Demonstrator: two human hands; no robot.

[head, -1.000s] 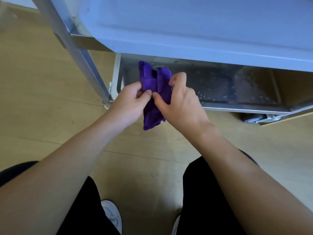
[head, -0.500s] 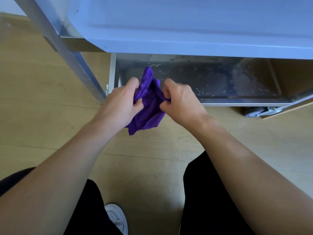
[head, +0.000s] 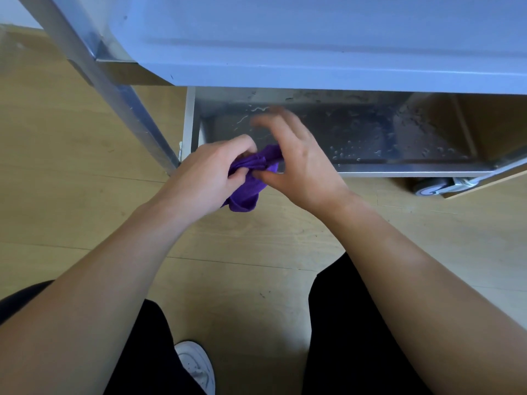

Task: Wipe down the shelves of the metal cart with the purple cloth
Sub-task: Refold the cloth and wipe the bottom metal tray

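The purple cloth (head: 247, 193) is bunched up in front of the metal cart's lower shelf (head: 370, 132), just above the floor. My left hand (head: 205, 178) grips the cloth with curled fingers. My right hand (head: 302, 166) is beside it, its fingers lifted, spread and blurred over the shelf, with only the thumb touching the cloth. The lower shelf is wet, with droplets and streaks across it. The cart's upper shelf (head: 313, 38) overhangs the scene at the top.
A slanted metal cart leg (head: 114, 89) runs down at the left. A caster wheel (head: 430, 186) sits under the lower shelf at the right. Wooden floor lies all round. My dark trouser legs and a white shoe (head: 196, 366) are at the bottom.
The cloth, held up between both hands before, is now gathered into my left hand. My right hand has let go and its fingers have lifted and spread.
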